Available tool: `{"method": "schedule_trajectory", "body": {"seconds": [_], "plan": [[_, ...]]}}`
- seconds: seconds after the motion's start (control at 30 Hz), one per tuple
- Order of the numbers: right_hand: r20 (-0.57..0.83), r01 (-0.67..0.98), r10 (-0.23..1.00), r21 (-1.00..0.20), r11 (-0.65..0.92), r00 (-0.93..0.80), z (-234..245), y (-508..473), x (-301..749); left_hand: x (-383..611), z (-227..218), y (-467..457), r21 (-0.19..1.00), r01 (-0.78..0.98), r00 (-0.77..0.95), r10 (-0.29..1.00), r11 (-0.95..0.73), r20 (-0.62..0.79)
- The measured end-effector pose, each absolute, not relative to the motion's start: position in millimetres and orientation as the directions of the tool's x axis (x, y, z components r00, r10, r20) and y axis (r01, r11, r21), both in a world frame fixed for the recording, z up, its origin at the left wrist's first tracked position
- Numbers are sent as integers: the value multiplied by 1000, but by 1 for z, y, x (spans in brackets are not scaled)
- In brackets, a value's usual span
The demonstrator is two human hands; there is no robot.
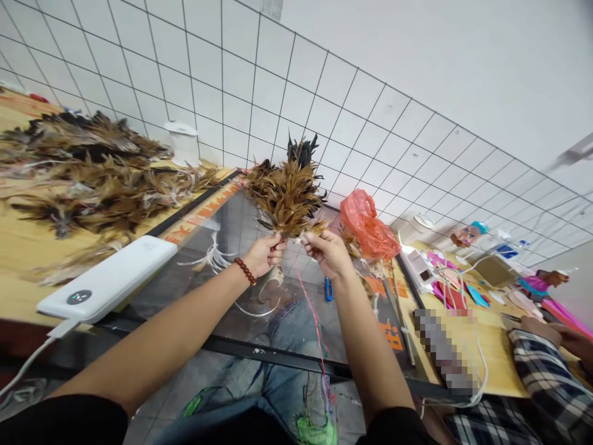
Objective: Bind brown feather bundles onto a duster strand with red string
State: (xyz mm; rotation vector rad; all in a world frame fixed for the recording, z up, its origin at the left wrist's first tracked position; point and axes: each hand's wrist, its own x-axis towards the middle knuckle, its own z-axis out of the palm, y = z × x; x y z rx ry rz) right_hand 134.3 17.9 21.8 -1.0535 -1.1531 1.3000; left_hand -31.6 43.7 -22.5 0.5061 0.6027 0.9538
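My left hand (265, 254), with a beaded bracelet at the wrist, is closed on the lower end of a brown feather bundle (287, 198) with black tips at its top. My right hand (328, 252) pinches a small light-brown feather (319, 230) by its pale end, close to the bundle's base. Pink thread (309, 296) hangs from between the hands down toward my lap. Beneath them is a glass panel (194, 303) in a dark frame. White strands (213, 254) and a spool-like roll (271, 283) lie on the glass.
Piles of feathers (106, 185) cover the table at left, near a white power bank (109, 278) with its cable. A red plastic bag (368, 225) and a blue tool (328, 289) are at right. Behind stands a wire grid (241, 80). A co-worker's plaid sleeve (542, 364) is at far right.
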Motion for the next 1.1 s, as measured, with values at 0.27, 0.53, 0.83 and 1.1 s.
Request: {"method": "schedule_trajectory", "body": {"seconds": [0.27,0.53,0.83,1.1], "plan": [[-36,-440,981,-896,53,191,-1,38,125,-35,-25,47,665,-621,366,904,415,-222],[56,-269,996,-960,73,71,-17,29,115,-28,-28,45,821,-453,291,928,347,-232],[133,-75,967,-985,153,217,-25,32,105,-24,-21,34,784,-473,417,886,401,-201],[162,-138,970,-972,188,179,-24,30,111,-27,-17,35,748,-508,451,872,427,-191]]}}
